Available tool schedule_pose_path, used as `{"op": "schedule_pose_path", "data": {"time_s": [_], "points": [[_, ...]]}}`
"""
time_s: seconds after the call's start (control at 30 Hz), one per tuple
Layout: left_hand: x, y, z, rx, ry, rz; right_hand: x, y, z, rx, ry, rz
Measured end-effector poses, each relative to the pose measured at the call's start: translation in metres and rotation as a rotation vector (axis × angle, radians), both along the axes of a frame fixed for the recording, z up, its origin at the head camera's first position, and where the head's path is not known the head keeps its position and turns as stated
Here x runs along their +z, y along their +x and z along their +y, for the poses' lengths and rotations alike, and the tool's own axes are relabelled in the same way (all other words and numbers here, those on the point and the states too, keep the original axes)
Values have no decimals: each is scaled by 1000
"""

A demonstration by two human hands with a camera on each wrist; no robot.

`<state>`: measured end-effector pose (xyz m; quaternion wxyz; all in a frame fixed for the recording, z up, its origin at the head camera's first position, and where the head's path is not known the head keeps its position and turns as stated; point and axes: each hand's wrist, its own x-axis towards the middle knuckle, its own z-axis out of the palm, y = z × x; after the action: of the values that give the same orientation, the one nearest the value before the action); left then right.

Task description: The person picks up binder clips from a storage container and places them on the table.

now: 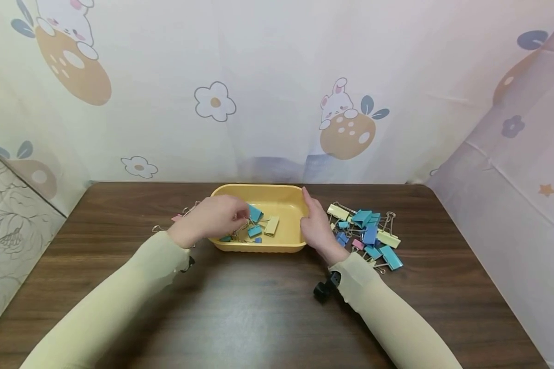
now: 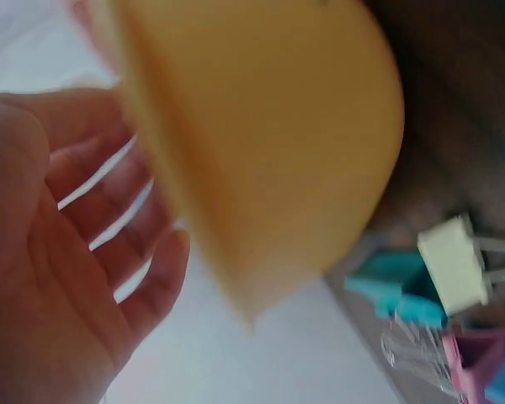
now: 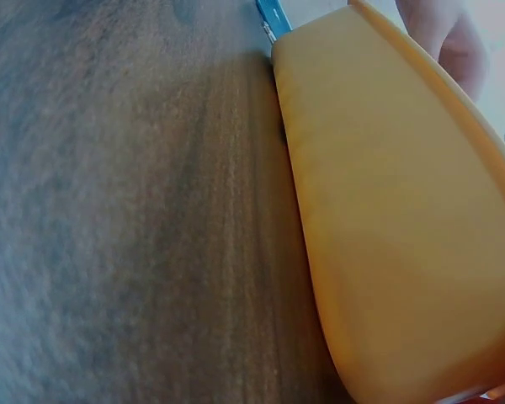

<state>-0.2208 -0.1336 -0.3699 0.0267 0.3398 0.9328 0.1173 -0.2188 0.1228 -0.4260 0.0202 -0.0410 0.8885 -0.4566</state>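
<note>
A yellow plastic tray (image 1: 263, 192) stands at the table's back edge with several binder clips in it, among them a teal clip (image 1: 255, 231) and a pale yellow clip (image 1: 272, 225). My left hand (image 1: 214, 218) reaches over the tray's left end, fingers bent down beside the teal clips. In the left wrist view the tray wall (image 2: 278, 126) hides the tips of its thumb and forefinger, so I cannot tell whether they pinch a clip. At the right end, my right hand (image 1: 317, 228) grips the tray, thumb along the rim. The right wrist view shows mostly the tray's outer side (image 3: 396, 210).
Right of the tray lies a pile of teal, blue, yellow and pink binder clips (image 1: 370, 234). More clips, including a pink one (image 1: 177, 218), lie on the left, partly behind the left forearm. A patterned curtain (image 1: 268, 102) hangs right behind the wooden table (image 1: 249, 307).
</note>
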Motion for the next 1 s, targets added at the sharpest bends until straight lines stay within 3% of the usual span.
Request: {"op": "schedule_pose_path", "data": {"time_s": [0.17,0.53,0.67,1.0], "points": [[-8,-3,18,6,-99,40,0,0,0,1,-10,-6],[-12,-9,38,18,-271,-97,0,-1,0,-4,-5,-8],[-13,-7,41,34,-290,-117,-1,0,1,-5,-4,-8],[-16,-4,44,68,-290,-77,-2,0,1,-4,4,1]]}}
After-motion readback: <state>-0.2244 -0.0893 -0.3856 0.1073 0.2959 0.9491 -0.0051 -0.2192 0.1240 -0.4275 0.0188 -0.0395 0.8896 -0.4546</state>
